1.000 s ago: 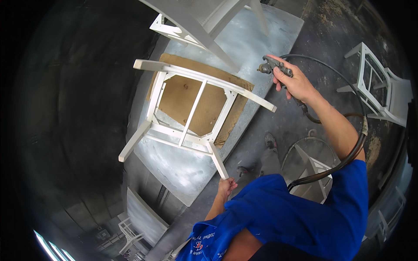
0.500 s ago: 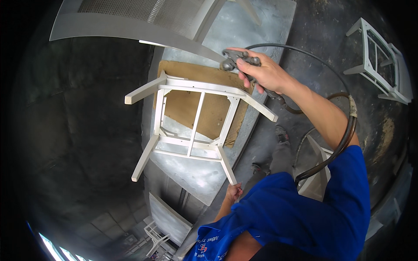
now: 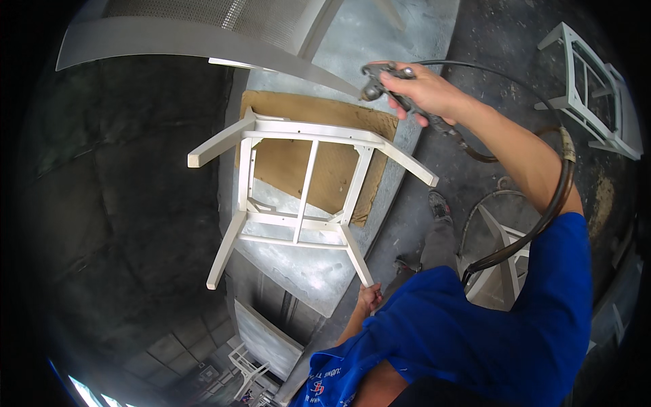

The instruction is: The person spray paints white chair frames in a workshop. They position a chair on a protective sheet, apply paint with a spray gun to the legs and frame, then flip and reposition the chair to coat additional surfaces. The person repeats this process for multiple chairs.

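A grey metal spray gun [image 3: 371, 89] is gripped in my right hand [image 3: 426, 95], its nozzle facing down and left. It is held above the far right side of a white wooden chair frame [image 3: 298, 129], apart from it. The frame lies with its legs pointing outward and thin stretcher bars across it. My left hand [image 3: 369, 297] is closed around the end of the near right chair leg [image 3: 357, 256]. A dark hose [image 3: 563, 183] runs from the gun and loops over my right forearm.
Under the frame are brown cardboard [image 3: 291, 103] and a pale paint-dusted table [image 3: 291, 275]. A curved pale panel with woven mesh [image 3: 203, 37] spans the top left. Other white chair frames stand at the far right [image 3: 576, 95], near right [image 3: 505, 264] and bottom left [image 3: 247, 366].
My right hand and the spray gun have shifted right and slightly farther away. My left hand keeps its grip on the leg; the frame sits nearly the same.
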A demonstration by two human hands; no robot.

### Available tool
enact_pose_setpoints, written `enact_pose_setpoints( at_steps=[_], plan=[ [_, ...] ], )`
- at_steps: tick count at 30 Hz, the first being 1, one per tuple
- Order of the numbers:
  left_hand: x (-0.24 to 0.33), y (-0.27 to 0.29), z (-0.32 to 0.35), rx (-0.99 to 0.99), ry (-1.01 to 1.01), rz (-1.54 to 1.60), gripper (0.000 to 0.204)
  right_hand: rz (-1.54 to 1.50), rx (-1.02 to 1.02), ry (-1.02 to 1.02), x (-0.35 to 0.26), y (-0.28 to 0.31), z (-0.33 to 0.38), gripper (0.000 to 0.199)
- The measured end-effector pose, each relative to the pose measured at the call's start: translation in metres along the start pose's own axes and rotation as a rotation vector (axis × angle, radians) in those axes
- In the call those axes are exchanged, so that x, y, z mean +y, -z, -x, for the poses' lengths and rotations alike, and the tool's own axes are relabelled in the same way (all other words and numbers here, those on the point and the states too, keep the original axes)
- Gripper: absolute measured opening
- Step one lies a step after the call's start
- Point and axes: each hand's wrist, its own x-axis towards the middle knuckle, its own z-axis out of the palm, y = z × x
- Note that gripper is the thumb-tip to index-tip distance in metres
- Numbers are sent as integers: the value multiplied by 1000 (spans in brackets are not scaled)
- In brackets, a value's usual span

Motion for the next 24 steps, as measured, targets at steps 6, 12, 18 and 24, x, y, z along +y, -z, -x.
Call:
enact_pose_setpoints(
  at_steps=[6,12,18,24],
  plan=[
    [-3,-3,6,4,-55,-8,31,100,68,-173,29,21,28,55],
    [-3,-2,8,3,-84,-154,42,86,104,-198,28,22,28,58],
    [-1,-7,20,49,-80,-212,38,49,46,-81,0,4,31,54],
    [2,-9,27,71,-67,-185,37,-114,-45,189,-36,-12,17,57]
  ],
)
